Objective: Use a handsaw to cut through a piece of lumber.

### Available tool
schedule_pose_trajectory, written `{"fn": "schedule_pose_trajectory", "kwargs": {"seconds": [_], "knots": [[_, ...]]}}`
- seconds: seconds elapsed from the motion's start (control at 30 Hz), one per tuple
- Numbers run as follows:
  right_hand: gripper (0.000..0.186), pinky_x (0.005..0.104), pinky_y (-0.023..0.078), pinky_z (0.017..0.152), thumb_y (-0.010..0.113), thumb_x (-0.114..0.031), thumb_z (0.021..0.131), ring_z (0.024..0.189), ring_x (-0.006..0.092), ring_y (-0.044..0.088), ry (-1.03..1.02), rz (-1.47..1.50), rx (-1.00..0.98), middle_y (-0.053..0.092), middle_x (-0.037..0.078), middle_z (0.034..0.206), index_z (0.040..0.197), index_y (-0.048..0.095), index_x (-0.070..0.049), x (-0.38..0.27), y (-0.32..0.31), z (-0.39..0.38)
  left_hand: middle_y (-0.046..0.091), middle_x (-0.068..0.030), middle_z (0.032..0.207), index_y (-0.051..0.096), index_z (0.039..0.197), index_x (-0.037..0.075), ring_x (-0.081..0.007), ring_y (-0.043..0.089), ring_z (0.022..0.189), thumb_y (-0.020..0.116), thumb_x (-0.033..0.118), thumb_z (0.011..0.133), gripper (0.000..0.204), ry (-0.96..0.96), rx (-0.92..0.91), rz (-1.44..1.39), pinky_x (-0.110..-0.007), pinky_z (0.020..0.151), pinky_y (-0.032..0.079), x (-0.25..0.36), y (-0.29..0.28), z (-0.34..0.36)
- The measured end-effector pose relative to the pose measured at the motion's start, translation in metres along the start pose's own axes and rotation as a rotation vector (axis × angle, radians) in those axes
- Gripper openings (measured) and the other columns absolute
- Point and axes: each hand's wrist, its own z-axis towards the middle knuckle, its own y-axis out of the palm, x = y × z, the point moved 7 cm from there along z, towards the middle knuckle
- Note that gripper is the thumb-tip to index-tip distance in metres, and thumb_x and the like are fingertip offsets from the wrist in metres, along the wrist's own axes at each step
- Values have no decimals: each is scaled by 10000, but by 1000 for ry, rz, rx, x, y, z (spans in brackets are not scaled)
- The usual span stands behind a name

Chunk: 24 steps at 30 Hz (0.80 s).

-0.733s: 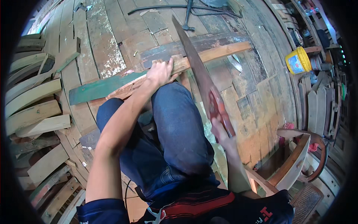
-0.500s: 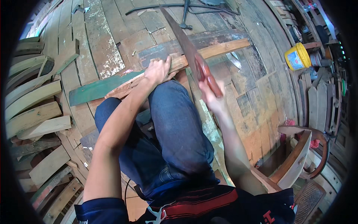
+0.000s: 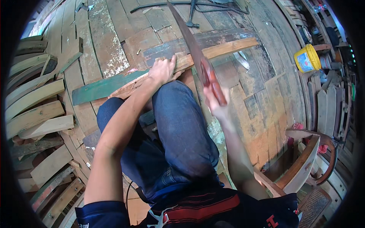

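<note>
My right hand [image 3: 217, 102] is wrapped around the reddish-brown handle of a handsaw [image 3: 192, 43]. Its long blade points away from me, tilted toward the far left, and crosses a long narrow strip of wood [image 3: 232, 48]. Whether the teeth touch the wood cannot be made out. Pressing on the strip just left of the blade is my left hand [image 3: 162, 70], fingers bent over it beside my knee. A green board [image 3: 108, 86] and a dark, paint-worn board [image 3: 163, 51] lie by the strip.
A hammer [image 3: 191, 19] and a dark bent bar [image 3: 163, 5] lie on the plank floor ahead. Curved wooden pieces [image 3: 42, 93] are piled at left. To the right are a yellow bucket [image 3: 312, 57] and a wooden frame [image 3: 300, 163] with a curved arm.
The saw handle and my right hand have come slightly nearer to me. My left hand stays on the strip, and the whole view has shifted a little.
</note>
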Motion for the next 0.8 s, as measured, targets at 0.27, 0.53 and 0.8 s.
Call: {"fn": "schedule_pose_trajectory", "kwargs": {"seconds": [0.27,0.53,0.8], "knots": [[181,250,345,448,600,-95,902,474,61,448,-61,-54,26,465,-33,538,739,586,-19,2,-29,-75,616,-252,1018,405,1306,6,-430,606,976,605,479,849,687,-23,-43,13,-492,841,494,1,-5,0],[191,264,342,439,613,-113,897,468,78,452,-161,-119,-69,454,-9,524,737,573,-16,3,-9,-37,615,-265,1006,428,1278,-2,-428,610,963,612,480,841,676,-9,7,30,-482,845,498,-4,6,-5],[166,274,335,467,614,-84,876,495,83,423,-131,-126,-32,428,1,534,735,571,-8,24,-27,-18,617,-261,1020,453,1248,-2,-424,603,982,614,471,843,644,-3,-28,-13,-482,829,510,10,-4,10]]}}
